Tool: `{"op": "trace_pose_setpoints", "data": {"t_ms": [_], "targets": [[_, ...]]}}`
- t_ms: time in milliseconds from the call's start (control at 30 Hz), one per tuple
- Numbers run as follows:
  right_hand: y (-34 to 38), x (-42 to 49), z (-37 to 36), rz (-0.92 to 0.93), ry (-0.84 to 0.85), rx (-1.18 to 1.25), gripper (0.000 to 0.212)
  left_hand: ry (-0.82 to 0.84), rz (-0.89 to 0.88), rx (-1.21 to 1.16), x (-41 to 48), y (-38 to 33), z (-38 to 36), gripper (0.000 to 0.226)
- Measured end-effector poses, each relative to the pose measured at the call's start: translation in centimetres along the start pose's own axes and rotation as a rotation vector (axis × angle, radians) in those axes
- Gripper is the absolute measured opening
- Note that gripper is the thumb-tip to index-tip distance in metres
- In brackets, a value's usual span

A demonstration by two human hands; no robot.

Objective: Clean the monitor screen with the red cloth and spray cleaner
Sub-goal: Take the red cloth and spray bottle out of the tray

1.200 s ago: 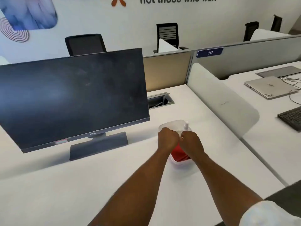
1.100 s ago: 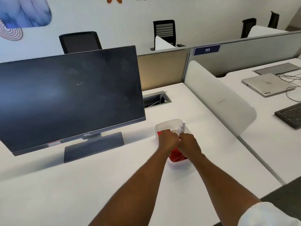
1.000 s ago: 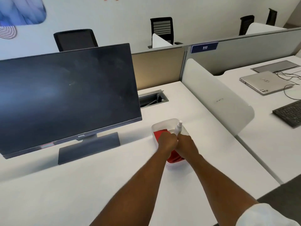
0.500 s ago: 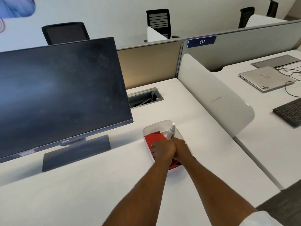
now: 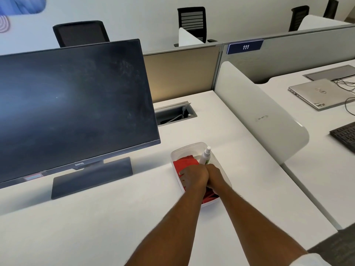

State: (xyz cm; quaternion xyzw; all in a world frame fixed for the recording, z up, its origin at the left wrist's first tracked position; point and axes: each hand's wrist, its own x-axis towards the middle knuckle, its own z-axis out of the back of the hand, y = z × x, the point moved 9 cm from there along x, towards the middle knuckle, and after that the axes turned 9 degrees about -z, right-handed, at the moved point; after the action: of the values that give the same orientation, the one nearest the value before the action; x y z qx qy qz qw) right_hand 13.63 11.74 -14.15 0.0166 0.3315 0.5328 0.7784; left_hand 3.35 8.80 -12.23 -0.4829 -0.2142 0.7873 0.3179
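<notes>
A black monitor point(image 5: 73, 104) with a smudged, dusty screen stands on the white desk at the left. To its right sits a clear plastic container point(image 5: 189, 147). Both my hands are inside it, side by side and touching. My left hand point(image 5: 194, 176) has its fingers curled down onto the red cloth point(image 5: 184, 163), which lies in the container's left half. My right hand point(image 5: 215, 175) is closed around the lower part of the white spray bottle point(image 5: 205, 155). The bottle's top sticks up, tilted, just beyond my knuckles.
A low white divider panel point(image 5: 259, 112) runs along the desk's right side. Behind the container is an open cable hatch point(image 5: 174, 114). The neighbouring desk holds a shut laptop point(image 5: 318, 93) and a keyboard point(image 5: 345, 136). The monitor's base point(image 5: 92, 177) sits left of the container.
My hands have sunk lower into the container and closed on the cloth and bottle. The view has shifted, so the monitor now sits further left in the frame.
</notes>
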Motion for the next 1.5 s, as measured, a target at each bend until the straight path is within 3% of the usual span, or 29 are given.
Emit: {"op": "trace_pose_setpoints", "data": {"t_ms": [67, 133, 233, 400, 600, 767, 1100, 1500], "targets": [[0.0, 0.0, 0.2, -0.022, 0.016, 0.055, 0.017, 0.045, -0.004, -0.049, -0.1, -0.3, -0.1, 0.058], [0.0, -0.4, 0.6, -0.066, 0.061, 0.259, 0.013, 0.078, -0.012, -0.112, -0.2, -0.5, -0.1, 0.054], [0.1, -1.0, 0.8, -0.147, 0.159, 0.536, 0.027, 0.101, -0.018, -0.147, -0.6, -0.9, 0.2, 0.059], [0.9, -2.6, 1.6, -0.212, 0.281, 0.745, 0.059, 0.097, -0.084, -0.211, -1.2, -2.3, 1.2, 0.047], [2.4, -3.3, 3.3, -0.153, 0.237, 0.658, 0.041, 0.107, -0.077, -0.307, -1.8, -3.3, 3.0, 0.048], [3.7, -4.4, 5.6, -0.094, 0.23, 0.72, 0.019, 0.099, -0.182, -0.423, -1.9, -3.6, 5.2, 0.038], [6.4, -6.6, 6.4, -0.048, 0.339, 0.887, 0.028, 0.196, -0.248, -0.67, -1.6, -2.8, 10.5, 0.036], [13.3, -9.3, -2.0, 0.002, 0.425, 0.713, 0.029, 0.084, -0.14, -0.726, 0.9, 5.8, 19.5, 0.017]]}}
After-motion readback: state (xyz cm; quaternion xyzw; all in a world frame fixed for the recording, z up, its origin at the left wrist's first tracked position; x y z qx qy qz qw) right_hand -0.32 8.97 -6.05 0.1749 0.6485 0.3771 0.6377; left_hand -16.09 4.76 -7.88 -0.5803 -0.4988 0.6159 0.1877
